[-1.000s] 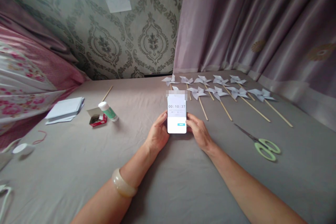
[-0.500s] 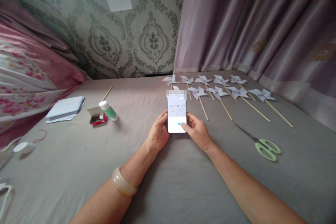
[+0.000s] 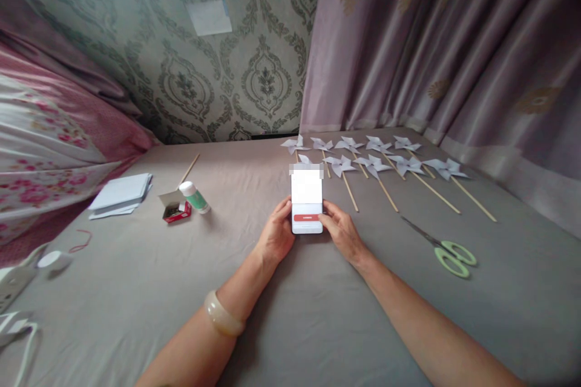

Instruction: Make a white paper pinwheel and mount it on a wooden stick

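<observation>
A white smartphone (image 3: pixel 307 193) stands upright above the grey bedsheet, its screen lit white with a red bar near the bottom. My left hand (image 3: pixel 275 236) grips its lower left edge, fingers curled round it. My right hand (image 3: pixel 341 231) holds the lower right edge, the thumb resting at the end of the red bar. A pale bangle (image 3: pixel 219 316) sits on my left wrist.
Several white paper pinwheels (image 3: pixel 374 163) on wooden sticks lie in rows behind the phone. Green-handled scissors (image 3: pixel 447 254) lie at right. At left are a glue stick (image 3: pixel 196 198), a small red box (image 3: pixel 176 210), a paper stack (image 3: pixel 121 193) and a loose stick (image 3: pixel 189 168).
The phone screen changed from a timer reading 00:10:37 with a blue button to a blank white screen with a red bar. My right thumb moved onto the button. The view shifted slightly.
</observation>
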Action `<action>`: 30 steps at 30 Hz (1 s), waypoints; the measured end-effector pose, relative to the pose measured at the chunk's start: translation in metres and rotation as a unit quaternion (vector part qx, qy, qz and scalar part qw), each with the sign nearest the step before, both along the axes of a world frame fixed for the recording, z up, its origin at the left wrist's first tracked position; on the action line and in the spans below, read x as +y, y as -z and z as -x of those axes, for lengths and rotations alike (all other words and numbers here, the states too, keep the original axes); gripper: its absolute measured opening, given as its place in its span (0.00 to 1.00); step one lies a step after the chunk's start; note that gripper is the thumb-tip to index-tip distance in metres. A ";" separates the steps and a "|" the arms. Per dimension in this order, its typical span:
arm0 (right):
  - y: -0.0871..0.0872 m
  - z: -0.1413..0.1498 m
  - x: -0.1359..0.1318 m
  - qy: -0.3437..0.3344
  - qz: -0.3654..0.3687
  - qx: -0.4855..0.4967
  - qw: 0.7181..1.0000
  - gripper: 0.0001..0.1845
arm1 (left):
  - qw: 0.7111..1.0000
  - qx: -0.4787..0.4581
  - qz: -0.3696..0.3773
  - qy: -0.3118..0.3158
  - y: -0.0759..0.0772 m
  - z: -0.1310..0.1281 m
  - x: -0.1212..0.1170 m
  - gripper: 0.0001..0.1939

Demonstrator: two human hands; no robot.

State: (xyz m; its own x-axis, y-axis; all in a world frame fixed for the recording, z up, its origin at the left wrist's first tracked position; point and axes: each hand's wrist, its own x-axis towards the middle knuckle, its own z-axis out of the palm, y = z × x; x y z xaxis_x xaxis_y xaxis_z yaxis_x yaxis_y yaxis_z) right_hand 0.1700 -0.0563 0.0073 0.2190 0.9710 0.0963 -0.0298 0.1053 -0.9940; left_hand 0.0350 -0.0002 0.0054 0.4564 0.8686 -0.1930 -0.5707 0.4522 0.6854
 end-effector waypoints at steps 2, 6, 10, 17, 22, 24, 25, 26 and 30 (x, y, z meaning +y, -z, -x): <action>-0.004 0.001 -0.001 0.007 0.003 -0.013 1.000 0.19 | 1.000 -0.003 0.000 -0.003 0.000 0.000 0.000 0.13; -0.013 0.002 -0.001 0.028 0.016 -0.028 0.999 0.19 | 1.000 -0.009 0.001 -0.002 0.000 0.001 0.001 0.13; -0.020 0.001 0.006 0.056 0.031 -0.040 0.997 0.22 | 1.000 -0.022 0.004 0.002 0.000 0.002 0.000 0.12; -0.028 -0.002 0.032 0.129 0.018 -0.031 0.991 0.21 | 0.999 -0.037 0.004 0.007 0.001 0.003 -0.002 0.15; -0.035 0.001 0.049 0.163 -0.012 -0.036 0.986 0.21 | 1.000 -0.029 0.002 0.002 0.002 0.003 -0.001 0.16; -0.037 0.001 0.054 0.172 -0.016 -0.039 0.984 0.21 | 1.000 -0.028 0.003 -0.004 0.002 0.003 -0.001 0.15; -0.037 0.001 0.056 0.176 -0.018 -0.039 0.983 0.20 | 1.000 -0.028 0.004 -0.006 0.002 0.003 -0.001 0.15; -0.038 0.002 0.057 0.180 -0.019 -0.038 0.983 0.19 | 1.000 -0.028 0.005 -0.009 0.002 0.003 0.000 0.15; -0.038 0.002 0.060 0.182 -0.025 -0.033 0.982 0.17 | 0.999 -0.030 0.006 -0.013 0.001 0.004 -0.001 0.14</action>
